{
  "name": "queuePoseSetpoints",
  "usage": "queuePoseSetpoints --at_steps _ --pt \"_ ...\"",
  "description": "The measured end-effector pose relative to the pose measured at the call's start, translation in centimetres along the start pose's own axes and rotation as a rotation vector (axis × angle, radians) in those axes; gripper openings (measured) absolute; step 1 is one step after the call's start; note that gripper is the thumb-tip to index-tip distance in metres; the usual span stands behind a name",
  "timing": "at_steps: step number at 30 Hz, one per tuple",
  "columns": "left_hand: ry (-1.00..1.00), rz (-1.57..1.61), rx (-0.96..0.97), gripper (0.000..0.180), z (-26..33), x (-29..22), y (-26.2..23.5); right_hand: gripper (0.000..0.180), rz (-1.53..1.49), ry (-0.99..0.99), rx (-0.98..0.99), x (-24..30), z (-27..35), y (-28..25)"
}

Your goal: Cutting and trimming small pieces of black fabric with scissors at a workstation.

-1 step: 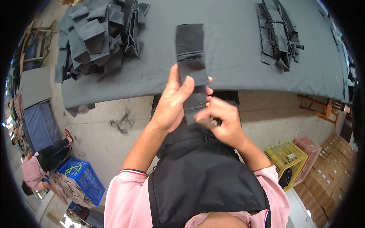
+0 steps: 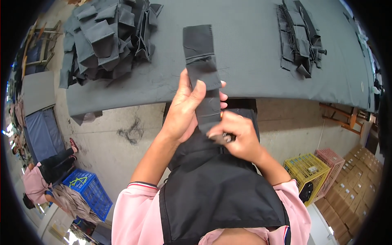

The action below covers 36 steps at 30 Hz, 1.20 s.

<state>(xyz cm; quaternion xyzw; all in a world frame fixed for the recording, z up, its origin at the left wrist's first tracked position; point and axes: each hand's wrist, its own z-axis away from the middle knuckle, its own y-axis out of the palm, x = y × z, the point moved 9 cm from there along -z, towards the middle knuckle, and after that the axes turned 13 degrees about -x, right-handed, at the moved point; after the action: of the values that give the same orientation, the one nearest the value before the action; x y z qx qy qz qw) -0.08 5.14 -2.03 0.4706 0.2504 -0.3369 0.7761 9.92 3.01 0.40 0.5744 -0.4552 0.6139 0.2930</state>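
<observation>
A long dark grey fabric strip (image 2: pixel 201 61) runs from the table edge down toward my chest. My left hand (image 2: pixel 185 108) wraps around its middle, thumb on top. My right hand (image 2: pixel 237 134) pinches the strip's lower end, together with a small dark object I cannot make out. Both hands are above the gap between the grey table (image 2: pixel 253 53) and my black apron (image 2: pixel 216 192).
A heap of folded grey fabric pieces (image 2: pixel 106 38) lies at the table's far left; a smaller dark stack (image 2: pixel 300 38) lies at the far right. On the floor: a blue crate (image 2: pixel 92 190) beside a seated person (image 2: pixel 45 173), and yellow (image 2: pixel 306 169) and pink crates (image 2: pixel 332 161).
</observation>
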Motion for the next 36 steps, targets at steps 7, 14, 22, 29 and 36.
queuePoseSetpoints --at_steps 7,14,22,29,36 --pt "0.062 -0.032 -0.222 0.051 -0.6 -0.2 -1.6 0.008 -0.059 0.156 -0.037 -1.5 1.0 0.8" --pt "0.14 -0.106 -0.268 0.069 -0.3 -0.2 -1.7 0.009 -0.03 0.221 -0.286 -1.7 0.8 -2.7" --pt "0.18 -0.085 -0.308 0.042 -0.4 0.2 -1.9 0.025 0.485 -0.347 -0.29 2.2 -1.3 -0.7" --pt "0.102 -0.114 -0.247 0.066 -0.5 0.9 -2.0 0.016 0.082 0.083 -0.411 -2.0 0.1 -2.7" --pt "0.111 -0.113 -0.249 0.06 -0.6 0.5 -1.5 0.018 -0.077 0.308 -0.647 -4.1 1.8 -6.3"
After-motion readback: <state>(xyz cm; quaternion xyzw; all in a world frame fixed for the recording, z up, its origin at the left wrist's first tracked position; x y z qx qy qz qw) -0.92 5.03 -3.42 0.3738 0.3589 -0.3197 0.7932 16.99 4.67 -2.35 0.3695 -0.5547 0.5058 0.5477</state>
